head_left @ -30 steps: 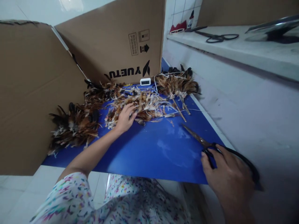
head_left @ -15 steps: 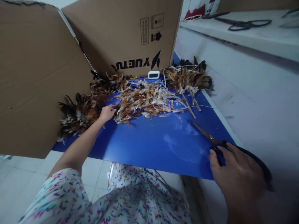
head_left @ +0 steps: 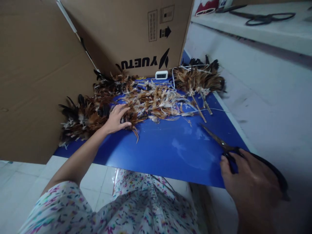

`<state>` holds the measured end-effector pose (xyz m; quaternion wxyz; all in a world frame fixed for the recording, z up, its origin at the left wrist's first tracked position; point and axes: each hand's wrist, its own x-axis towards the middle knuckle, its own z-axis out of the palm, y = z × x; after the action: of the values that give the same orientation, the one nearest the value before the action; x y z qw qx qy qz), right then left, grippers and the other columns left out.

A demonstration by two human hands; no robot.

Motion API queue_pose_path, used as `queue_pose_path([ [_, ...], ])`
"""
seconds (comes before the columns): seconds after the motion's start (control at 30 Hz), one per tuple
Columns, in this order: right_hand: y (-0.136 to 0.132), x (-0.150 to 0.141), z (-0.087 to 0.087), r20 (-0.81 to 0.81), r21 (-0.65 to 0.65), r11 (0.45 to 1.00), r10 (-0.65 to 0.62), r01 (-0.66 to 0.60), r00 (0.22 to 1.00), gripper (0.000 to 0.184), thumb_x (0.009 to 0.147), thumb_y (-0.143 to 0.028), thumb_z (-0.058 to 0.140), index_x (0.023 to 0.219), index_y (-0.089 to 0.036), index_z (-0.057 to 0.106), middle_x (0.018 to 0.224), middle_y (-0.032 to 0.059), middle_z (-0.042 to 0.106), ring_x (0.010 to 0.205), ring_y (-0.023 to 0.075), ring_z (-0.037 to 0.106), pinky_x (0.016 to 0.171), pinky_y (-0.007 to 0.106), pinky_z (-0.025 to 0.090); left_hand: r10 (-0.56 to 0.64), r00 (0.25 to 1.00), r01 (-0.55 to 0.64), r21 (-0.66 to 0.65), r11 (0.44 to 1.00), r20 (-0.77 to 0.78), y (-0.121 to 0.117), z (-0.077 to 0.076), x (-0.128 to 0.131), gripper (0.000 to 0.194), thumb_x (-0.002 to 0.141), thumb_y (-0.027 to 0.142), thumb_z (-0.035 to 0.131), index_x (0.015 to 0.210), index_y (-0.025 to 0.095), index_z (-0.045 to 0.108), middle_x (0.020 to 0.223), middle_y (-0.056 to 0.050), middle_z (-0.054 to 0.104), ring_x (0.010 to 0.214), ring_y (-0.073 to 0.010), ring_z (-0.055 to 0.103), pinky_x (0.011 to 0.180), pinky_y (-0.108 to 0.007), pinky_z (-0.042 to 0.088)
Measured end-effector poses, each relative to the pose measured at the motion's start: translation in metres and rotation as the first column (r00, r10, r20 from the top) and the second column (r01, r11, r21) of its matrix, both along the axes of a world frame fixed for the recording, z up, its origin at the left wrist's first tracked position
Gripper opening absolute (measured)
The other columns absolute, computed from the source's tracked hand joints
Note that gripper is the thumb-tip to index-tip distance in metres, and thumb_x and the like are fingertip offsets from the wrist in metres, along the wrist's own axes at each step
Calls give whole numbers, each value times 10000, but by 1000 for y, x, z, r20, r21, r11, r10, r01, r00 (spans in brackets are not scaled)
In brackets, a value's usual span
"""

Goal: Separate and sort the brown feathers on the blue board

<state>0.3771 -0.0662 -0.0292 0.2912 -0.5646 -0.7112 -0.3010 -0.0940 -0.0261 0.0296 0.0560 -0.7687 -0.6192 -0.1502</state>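
My left hand [head_left: 117, 120] rests at the near left side of a loose pile of brown and white feathers [head_left: 156, 102], its fingers spread and touching them. Left of it lies a heap of darker feathers [head_left: 84, 118] against the cardboard. My right hand [head_left: 251, 182] is closed around the black handles of a pair of scissors [head_left: 225, 146]. The rusty blades look nearly together and point toward the far left, over the blue board [head_left: 156, 149].
Tall cardboard [head_left: 102, 32] walls the left and back. A small white digital timer [head_left: 161, 75] stands before it. At the back right lies a bundle of feathers on sticks [head_left: 198, 79], tied with white string. A second pair of scissors [head_left: 265, 19] rests on the ledge [head_left: 292, 34].
My left hand has opened from a closed shape and moved slightly right onto the feathers, and some now stick out toward me. My right hand keeps the scissors in nearly the same place.
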Motion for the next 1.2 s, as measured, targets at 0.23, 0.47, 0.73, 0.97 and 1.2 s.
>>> queue_pose_path([
  [0.23, -3, -1, 2, -9, -35, 999, 0, -1, 1000, 172, 804, -289, 619, 911, -155, 635, 1080, 129, 704, 877, 299, 673, 728, 371, 479, -79, 996, 78, -36, 996, -32, -5, -12, 5, 310, 840, 409, 558, 1058, 194, 602, 1317, -135, 486, 1278, -260, 433, 1091, -426, 355],
  [0.47, -2, 0, 0, 9, -16, 1000, -22, 22, 1000, 184, 813, -304, 615, 897, -142, 645, 1084, 115, 705, 858, 280, 670, 743, 351, 468, 208, 976, -215, 132, 968, 62, -9, -23, -23, 132, 830, 240, 506, 934, 189, 570, 976, -102, 600, 977, -231, 582, 910, -376, 479],
  [0.73, -2, 0, 3, 1, -64, 998, 1, -1, 1000, 205, 819, -296, 611, 902, -117, 667, 1083, 147, 697, 889, 299, 659, 779, 375, 493, 461, 868, -493, 214, 843, 181, 6, -12, -44, 361, 753, 184, 590, 1108, 145, 530, 1080, -144, 566, 1052, -282, 547, 935, -417, 446],
  [0.97, 11, 3, 1, 16, -135, 989, 63, -60, 998, 244, 848, -303, 578, 948, -101, 670, 1102, 175, 678, 951, 290, 636, 873, 368, 484, 105, 994, -112, 232, 966, 39, 8, -4, 1, 240, 852, 371, 571, 1011, 200, 623, 1108, -107, 557, 1095, -260, 507, 977, -423, 395],
  [1.2, 22, 0, 10, 92, -207, 976, 92, -71, 992, 303, 892, -329, 531, 967, -77, 683, 1097, 178, 671, 944, 277, 634, 844, 335, 465, -65, 995, 67, 16, 998, -72, 18, -19, 22, 186, 863, 347, 559, 926, 210, 668, 1056, -98, 577, 1010, -256, 520, 889, -416, 410],
])
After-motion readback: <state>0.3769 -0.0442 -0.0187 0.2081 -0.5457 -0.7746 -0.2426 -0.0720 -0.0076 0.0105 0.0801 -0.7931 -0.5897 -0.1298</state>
